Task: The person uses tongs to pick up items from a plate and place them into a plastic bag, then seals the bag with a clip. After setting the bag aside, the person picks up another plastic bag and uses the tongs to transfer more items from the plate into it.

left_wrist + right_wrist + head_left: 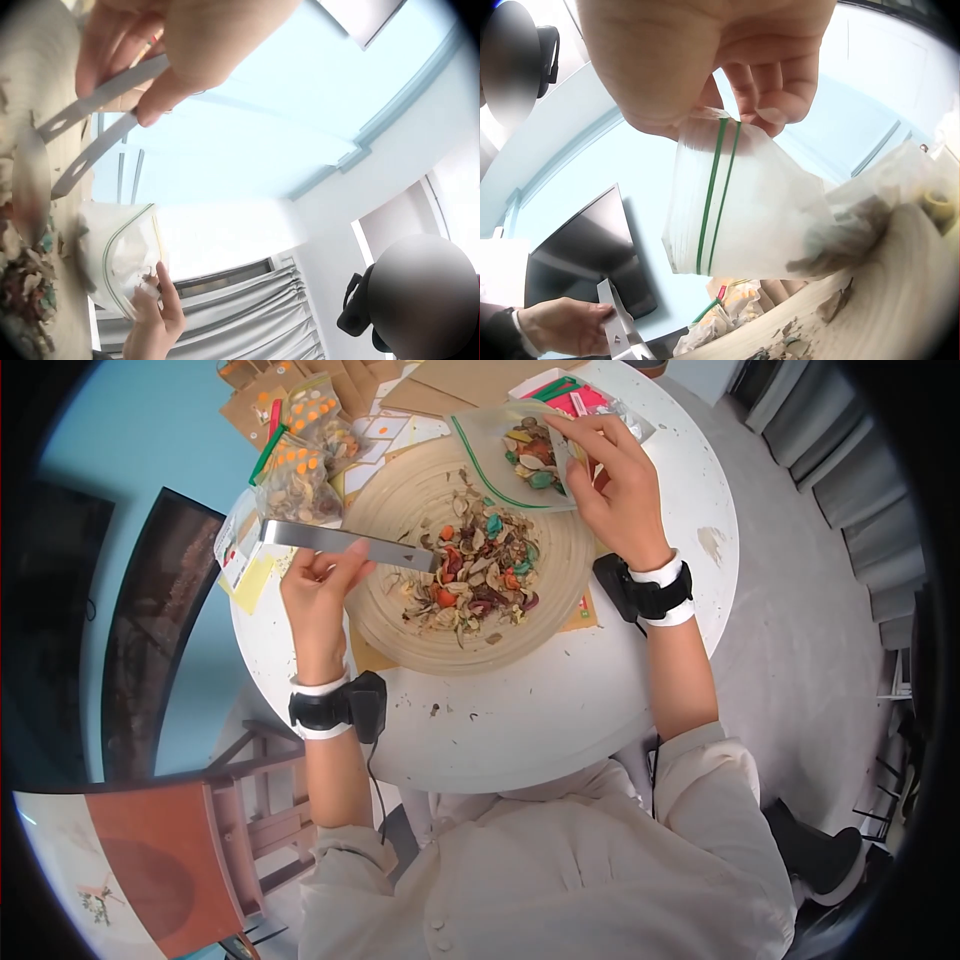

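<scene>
Metal tongs (345, 546) are gripped in the left hand (322, 595), held over the left part of a round wooden plate (390, 630). Their two arms stand apart in the left wrist view, with nothing between the tips. Dried petals and leaves (480, 575) in brown, orange and teal are heaped mid-plate. The right hand (622, 490) pinches the edge of a clear zip bag (490, 435) with green seal lines. Dried pieces lie inside the bag, which rests over the plate's far right edge; its seal shows in the right wrist view (718, 202).
Filled bags (300, 485) with orange dots and coloured seals stand at the table's back left, near brown paper bags (350, 385). A pink-and-white packet (590, 400) lies behind the zip bag. Small crumbs dot the white table (500, 720).
</scene>
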Demonstrator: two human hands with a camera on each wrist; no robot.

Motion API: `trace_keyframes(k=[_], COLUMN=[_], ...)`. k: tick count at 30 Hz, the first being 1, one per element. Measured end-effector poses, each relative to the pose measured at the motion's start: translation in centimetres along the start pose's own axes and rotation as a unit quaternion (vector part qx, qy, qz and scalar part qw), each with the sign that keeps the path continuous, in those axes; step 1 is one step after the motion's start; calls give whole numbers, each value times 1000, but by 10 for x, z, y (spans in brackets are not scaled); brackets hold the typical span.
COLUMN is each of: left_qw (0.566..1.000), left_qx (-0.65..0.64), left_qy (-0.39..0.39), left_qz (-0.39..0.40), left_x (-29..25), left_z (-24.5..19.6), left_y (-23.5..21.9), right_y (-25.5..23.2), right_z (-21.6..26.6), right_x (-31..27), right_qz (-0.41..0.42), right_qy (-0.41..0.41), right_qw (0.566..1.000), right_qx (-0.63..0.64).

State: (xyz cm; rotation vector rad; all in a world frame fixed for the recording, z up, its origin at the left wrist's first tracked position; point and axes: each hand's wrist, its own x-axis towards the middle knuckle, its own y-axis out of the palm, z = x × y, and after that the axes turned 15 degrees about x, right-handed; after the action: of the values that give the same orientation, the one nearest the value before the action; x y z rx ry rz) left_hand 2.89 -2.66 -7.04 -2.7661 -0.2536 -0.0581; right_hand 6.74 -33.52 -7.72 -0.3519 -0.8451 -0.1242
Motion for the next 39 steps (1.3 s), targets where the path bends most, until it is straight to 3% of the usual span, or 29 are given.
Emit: trace_keyframes(k=[5, 9, 15, 18, 25, 29, 34, 39], left_qw=[999, 993, 991, 995, 967, 947, 948, 969], left_qx=[12, 99, 116, 39, 6, -67, -20, -12], left_qy=[2, 38, 60, 94, 228, 309, 317, 234], left_qz=[45, 49, 24, -19, -111, -58, -36, -81], left_x=[-2, -5, -15, -15, -4, 19, 21, -1], left_z=[-3, -10, -10, -17, -76, -89, -84, -73], left_y=[21, 23, 25, 26, 40, 77, 88, 40], right_y=[0, 0, 0, 0, -2, -6, -6, -6], right_z=[-2, -1, -4, -3, -4, -1, -5, -5], right_x=[0, 0, -2, -2, -1, 2, 2, 0], right_qz=[0, 0, -5, -13, -21, -16, -26, -24], right_qy=[2, 6, -1, -3, -5, -6, -34, -27], right_qw=[1000, 1000, 1000, 1000, 1000, 999, 998, 998], right_qx=[0, 4, 9, 10, -13, -44, -43, -47])
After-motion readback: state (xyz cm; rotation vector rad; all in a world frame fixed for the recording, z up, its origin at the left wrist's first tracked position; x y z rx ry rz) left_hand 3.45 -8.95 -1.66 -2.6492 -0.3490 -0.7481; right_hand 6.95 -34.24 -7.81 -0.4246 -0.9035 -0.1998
